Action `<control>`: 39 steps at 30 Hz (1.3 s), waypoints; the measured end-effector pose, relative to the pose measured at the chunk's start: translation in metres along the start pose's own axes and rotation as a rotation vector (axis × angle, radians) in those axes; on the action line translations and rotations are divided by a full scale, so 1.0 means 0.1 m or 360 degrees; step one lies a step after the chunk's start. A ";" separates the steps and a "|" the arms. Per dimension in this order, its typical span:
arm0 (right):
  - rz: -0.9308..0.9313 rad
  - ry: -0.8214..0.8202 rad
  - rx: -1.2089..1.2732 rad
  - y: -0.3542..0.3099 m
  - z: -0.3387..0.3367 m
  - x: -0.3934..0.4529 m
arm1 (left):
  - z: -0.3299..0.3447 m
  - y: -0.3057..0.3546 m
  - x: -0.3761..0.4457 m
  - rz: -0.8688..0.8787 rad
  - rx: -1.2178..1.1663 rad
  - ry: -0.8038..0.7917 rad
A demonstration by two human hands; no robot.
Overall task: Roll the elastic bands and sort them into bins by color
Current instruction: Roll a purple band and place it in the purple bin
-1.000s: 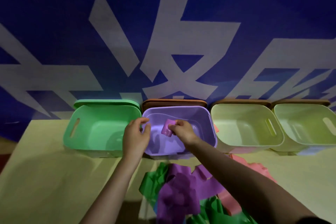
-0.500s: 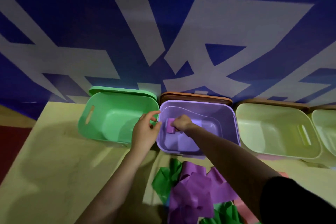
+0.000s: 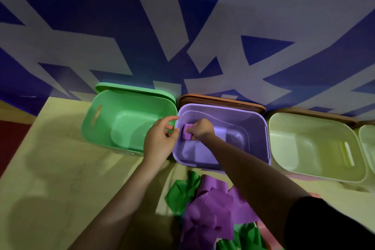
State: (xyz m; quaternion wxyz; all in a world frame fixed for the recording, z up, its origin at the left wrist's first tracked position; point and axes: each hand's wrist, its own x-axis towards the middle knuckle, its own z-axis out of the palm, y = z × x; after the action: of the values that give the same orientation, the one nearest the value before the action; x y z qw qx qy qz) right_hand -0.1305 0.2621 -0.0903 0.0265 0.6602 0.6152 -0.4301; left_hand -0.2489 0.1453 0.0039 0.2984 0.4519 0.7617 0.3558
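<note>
Head view: your right hand [image 3: 200,129] is down inside the purple bin [image 3: 257,128], fingers curled round a rolled purple band [image 3: 187,134] near the bin's left wall. Your left hand [image 3: 159,141] hovers at the rim between the green bin [image 3: 113,111] and the purple one, fingers loosely curled, holding nothing. Unrolled purple and green bands lie heaped [image 3: 209,207] on the table [image 3: 60,168] near you. Two pale bins [image 3: 308,148] stand to the right.
</note>
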 end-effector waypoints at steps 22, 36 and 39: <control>0.0022 0.0012 0.0232 0.12 -0.02 -0.16 | 0.01 -0.02 -0.01 -0.0009 -0.0054 0.0018; -0.0070 -0.0011 0.0095 0.20 -0.10 -0.23 | 0.00 -0.01 -0.03 0.0021 -0.0026 0.0026; -0.0053 -0.0022 0.0107 0.20 -0.12 -0.24 | 0.00 -0.02 -0.03 0.0025 -0.0019 0.0025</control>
State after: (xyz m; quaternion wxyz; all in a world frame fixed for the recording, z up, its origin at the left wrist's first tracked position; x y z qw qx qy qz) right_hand -0.1043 0.2447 -0.0785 0.0014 0.6474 0.6111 -0.4554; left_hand -0.2481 0.1419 0.0026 0.2923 0.4532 0.7583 0.3662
